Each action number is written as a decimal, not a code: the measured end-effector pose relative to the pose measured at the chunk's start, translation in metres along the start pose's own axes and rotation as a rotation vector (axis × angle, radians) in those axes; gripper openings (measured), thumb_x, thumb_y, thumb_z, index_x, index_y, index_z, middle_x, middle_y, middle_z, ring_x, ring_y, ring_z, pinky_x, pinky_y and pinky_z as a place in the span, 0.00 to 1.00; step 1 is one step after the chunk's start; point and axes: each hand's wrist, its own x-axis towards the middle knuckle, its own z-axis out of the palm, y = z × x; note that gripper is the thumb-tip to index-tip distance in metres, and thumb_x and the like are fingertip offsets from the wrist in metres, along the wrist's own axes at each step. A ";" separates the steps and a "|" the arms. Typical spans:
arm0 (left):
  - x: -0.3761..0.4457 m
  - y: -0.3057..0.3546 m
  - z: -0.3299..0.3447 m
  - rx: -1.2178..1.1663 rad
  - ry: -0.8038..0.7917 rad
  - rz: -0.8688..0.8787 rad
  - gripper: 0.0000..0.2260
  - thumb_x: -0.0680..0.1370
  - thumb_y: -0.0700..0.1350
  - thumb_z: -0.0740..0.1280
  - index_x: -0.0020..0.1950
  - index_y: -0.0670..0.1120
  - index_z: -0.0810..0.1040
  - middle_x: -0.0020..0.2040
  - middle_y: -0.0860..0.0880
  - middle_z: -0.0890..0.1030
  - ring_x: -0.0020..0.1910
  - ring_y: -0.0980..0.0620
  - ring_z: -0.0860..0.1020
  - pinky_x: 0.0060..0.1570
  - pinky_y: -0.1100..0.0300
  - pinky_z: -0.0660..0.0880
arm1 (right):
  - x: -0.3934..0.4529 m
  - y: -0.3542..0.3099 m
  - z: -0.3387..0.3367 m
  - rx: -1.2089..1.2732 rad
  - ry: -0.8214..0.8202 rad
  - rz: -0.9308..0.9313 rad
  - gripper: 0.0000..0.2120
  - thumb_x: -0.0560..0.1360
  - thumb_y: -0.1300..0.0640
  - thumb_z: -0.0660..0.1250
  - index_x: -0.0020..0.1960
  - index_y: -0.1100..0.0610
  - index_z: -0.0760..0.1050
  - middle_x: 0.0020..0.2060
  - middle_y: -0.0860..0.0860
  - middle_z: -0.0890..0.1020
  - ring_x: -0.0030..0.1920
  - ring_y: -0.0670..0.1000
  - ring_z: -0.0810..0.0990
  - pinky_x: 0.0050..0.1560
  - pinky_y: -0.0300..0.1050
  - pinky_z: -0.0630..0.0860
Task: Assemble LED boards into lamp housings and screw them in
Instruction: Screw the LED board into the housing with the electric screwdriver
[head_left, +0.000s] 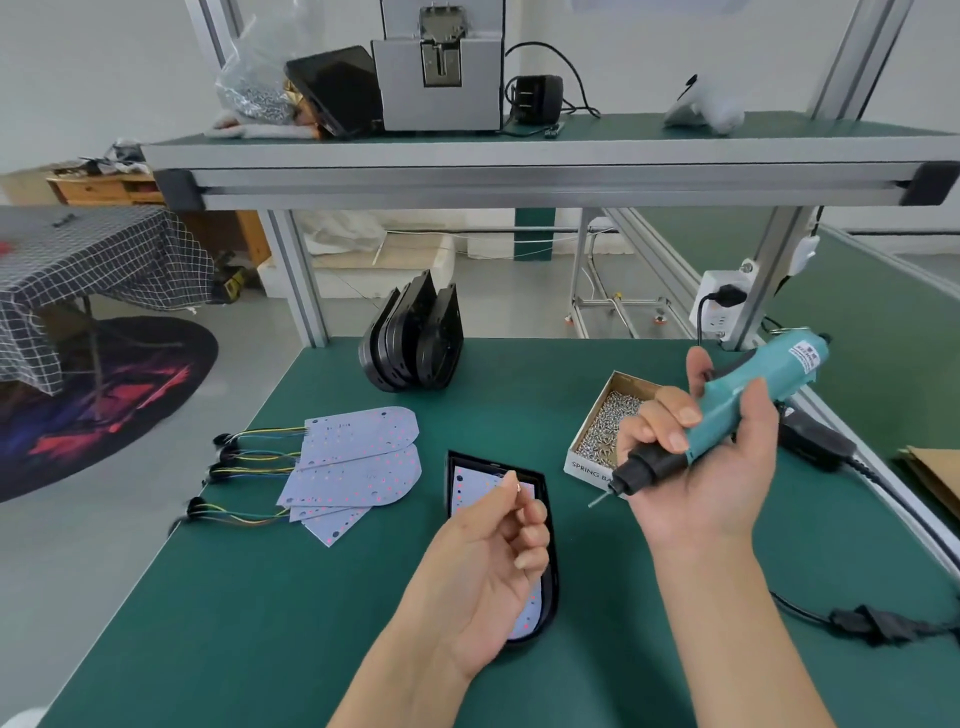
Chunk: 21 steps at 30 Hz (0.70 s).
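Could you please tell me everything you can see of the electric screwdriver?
The electric screwdriver has a teal plastic-looking body with a white label near its rear, a black nose and a thin metal bit pointing down-left. The right hand grips it, tilted, above the green table, in front of the box of screws. A black cable leaves its rear.

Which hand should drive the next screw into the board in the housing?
Right. The right hand already grips the electric screwdriver, bit aimed toward the housing. The left hand pinches a small screw above the board, so it probably places it.
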 end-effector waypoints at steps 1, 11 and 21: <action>-0.002 -0.001 -0.001 0.020 0.010 0.021 0.06 0.75 0.43 0.72 0.42 0.41 0.79 0.40 0.44 0.76 0.32 0.52 0.72 0.27 0.64 0.69 | 0.000 0.003 0.002 0.004 -0.005 0.001 0.18 0.82 0.40 0.57 0.57 0.52 0.78 0.29 0.45 0.70 0.25 0.44 0.67 0.33 0.40 0.69; -0.005 -0.014 -0.013 0.216 0.050 0.301 0.07 0.76 0.37 0.71 0.51 0.34 0.83 0.46 0.38 0.85 0.39 0.49 0.84 0.41 0.63 0.81 | 0.001 0.019 0.005 -0.041 -0.022 -0.011 0.17 0.80 0.41 0.59 0.57 0.52 0.77 0.29 0.45 0.70 0.25 0.45 0.65 0.32 0.41 0.67; -0.003 -0.014 -0.011 0.241 -0.001 0.288 0.05 0.69 0.38 0.75 0.44 0.41 0.87 0.40 0.44 0.81 0.35 0.52 0.79 0.41 0.65 0.79 | -0.002 0.030 0.002 -0.104 -0.017 -0.036 0.17 0.80 0.42 0.60 0.57 0.52 0.77 0.29 0.46 0.70 0.25 0.46 0.65 0.32 0.42 0.65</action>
